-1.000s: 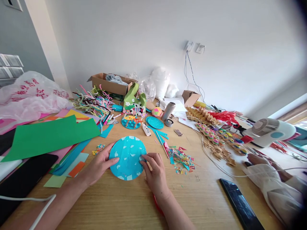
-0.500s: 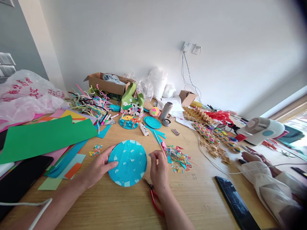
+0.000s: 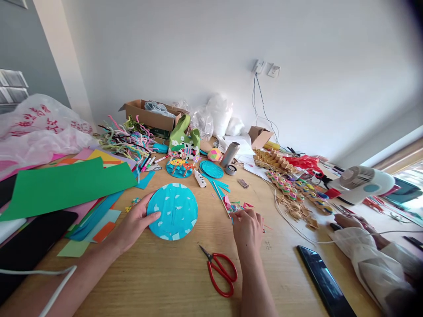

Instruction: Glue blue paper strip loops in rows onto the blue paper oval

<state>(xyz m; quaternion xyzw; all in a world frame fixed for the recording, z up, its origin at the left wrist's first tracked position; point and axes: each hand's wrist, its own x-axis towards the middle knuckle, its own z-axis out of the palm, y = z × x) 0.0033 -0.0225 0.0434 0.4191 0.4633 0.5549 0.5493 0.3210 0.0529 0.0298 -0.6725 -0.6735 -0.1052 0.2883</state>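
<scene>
A round blue paper disc with pale paper bits stuck on it is gripped at its left edge by my left hand, thumb on the front. My right hand is over the pile of coloured paper scraps, fingers bent down into it and covering much of it. What its fingertips touch is hidden. Red-handled scissors lie on the table between my hands. A thin white stick lies at the pile's left side, beside blue paper strips.
Coloured paper sheets cover the left. Behind are a glue bottle, another blue disc, a metal flask and a cardboard box. At right are a phone, a cable, a white fan and another person's hands.
My right hand has moved right from beside the disc to the scrap pile, uncovering the scissors' handles. The disc, still in my left hand, has shifted slightly left and up.
</scene>
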